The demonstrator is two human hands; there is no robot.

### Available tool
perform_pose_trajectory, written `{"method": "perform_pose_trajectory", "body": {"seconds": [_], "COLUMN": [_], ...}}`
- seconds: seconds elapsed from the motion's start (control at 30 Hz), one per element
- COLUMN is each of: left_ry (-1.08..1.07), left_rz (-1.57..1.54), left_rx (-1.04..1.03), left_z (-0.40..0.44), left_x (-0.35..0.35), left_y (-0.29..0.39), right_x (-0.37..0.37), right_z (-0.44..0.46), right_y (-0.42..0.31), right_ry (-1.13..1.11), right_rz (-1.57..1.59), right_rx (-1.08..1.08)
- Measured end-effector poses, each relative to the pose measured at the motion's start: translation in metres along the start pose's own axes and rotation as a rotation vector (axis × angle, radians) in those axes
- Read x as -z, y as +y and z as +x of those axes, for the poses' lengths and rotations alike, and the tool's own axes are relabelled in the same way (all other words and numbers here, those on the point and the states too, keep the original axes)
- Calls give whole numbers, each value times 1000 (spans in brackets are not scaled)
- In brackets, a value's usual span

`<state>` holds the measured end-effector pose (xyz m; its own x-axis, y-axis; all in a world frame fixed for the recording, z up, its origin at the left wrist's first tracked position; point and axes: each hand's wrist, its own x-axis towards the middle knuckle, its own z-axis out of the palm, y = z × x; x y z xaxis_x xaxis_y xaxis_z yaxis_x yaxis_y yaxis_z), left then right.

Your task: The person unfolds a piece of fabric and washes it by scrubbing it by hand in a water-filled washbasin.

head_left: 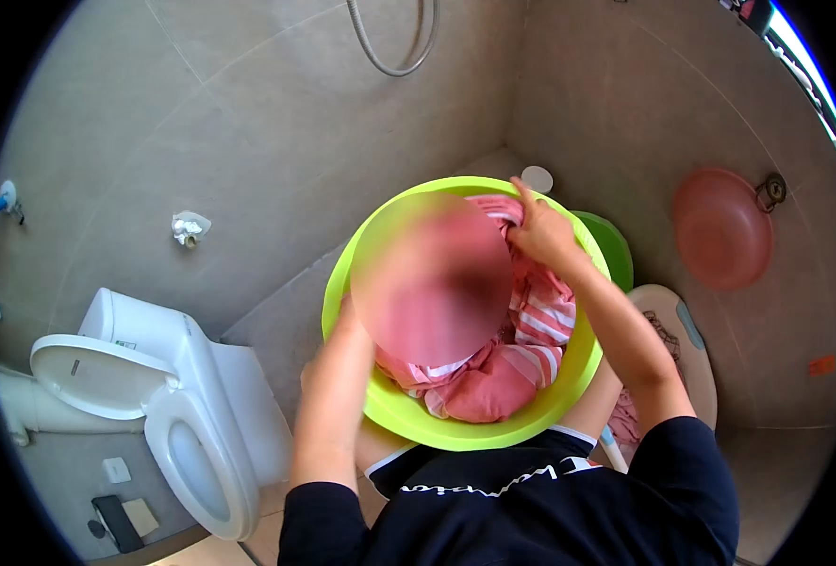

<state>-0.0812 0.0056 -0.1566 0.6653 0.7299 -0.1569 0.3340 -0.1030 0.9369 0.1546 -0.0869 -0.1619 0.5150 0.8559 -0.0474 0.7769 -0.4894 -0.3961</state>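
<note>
A yellow-green basin point(467, 440) stands between my legs with pink-and-white striped cloth point(493, 385) bunched inside. What kind of cloth item it is, I cannot tell. My right hand point(542, 232) is at the basin's far right side, gripping a fold of the cloth with the forefinger stretched toward the rim. Over the basin's left half, a round blurred patch covers my left hand point(385, 274), so its fingers and anything in them are hidden. My left forearm reaches into that patch across the near left rim.
At left is a white toilet point(201, 462) with its lid raised. A green tub point(606, 247) and an oval pale tub point(674, 330) with pink cloth beside it stand at right. A pink basin point(724, 229) hangs on the wall; a shower hose point(389, 66) hangs above.
</note>
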Motion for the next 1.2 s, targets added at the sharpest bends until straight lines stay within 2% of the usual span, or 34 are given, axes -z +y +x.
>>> {"method": "perform_pose_trajectory", "body": {"seconds": [0.07,0.1,0.17,0.2,0.23,0.33,0.43,0.47,0.5,0.53,0.57,0.6,0.63,0.7,0.73,0.77,0.83,0.9,0.93,0.97,1.03,1.07,1.17,1.2], "left_ry": [91,90,-4,-20,-31,-55,-74,74,226,229,85,-57,-55,26,40,43,187,233,291,358,425,441,415,463], "left_rz": [37,972,1066,1062,1110,1185,1221,1284,1338,1340,1192,1034,1035,493,423,427,97,191,321,330,442,457,566,548], "left_rx": [-190,133,165,179,172,159,165,23,-125,-128,40,203,202,216,238,231,-66,-141,-248,-341,-467,-506,-468,-544], "left_z": [-3,31,31,30,33,47,61,64,66,69,75,76,74,75,72,68,57,27,14,8,1,-4,-1,6], "left_x": [-35,-60,-70,-74,-76,-84,-85,-87,-86,-82,-74,-67,-60,-45,-43,-46,-62,-74,-82,-93,-106,-111,-112,-110], "left_y": [1,-30,-40,-48,-58,-88,-102,-116,-123,-119,-110,-105,-108,-112,-106,-104,-98,-36,-14,-8,4,13,5,-3], "right_x": [-35,-55,-91,-87,-91,-94,-134,-170,-156,-126,-109,-121,-122,-122,-162,-138,-52,-57,-55,-72,-125,-135,-159,-162], "right_z": [-16,-20,-24,-28,-27,-13,4,14,20,29,34,37,35,41,61,61,21,23,23,26,45,45,30,30], "right_y": [-1,-2,4,-6,-9,-14,-6,14,11,1,-5,9,15,28,58,48,-10,-1,2,11,36,40,44,52], "right_ry": [74,101,123,-39,-56,-375,-336,-313,-310,-456,-593,-426,-425,-191,-287,-512,-323,-532,-729,-728,-786,-780,-588,-396], "right_rz": [-206,-267,-425,-386,-380,-445,-576,-710,-710,-495,-279,-92,-91,583,908,1249,1191,1487,1594,1597,1594,1592,1627,1189], "right_rx": [186,246,380,317,314,337,276,275,273,195,119,48,50,-39,29,-396,-439,-442,-378,-375,282,287,386,566]}}
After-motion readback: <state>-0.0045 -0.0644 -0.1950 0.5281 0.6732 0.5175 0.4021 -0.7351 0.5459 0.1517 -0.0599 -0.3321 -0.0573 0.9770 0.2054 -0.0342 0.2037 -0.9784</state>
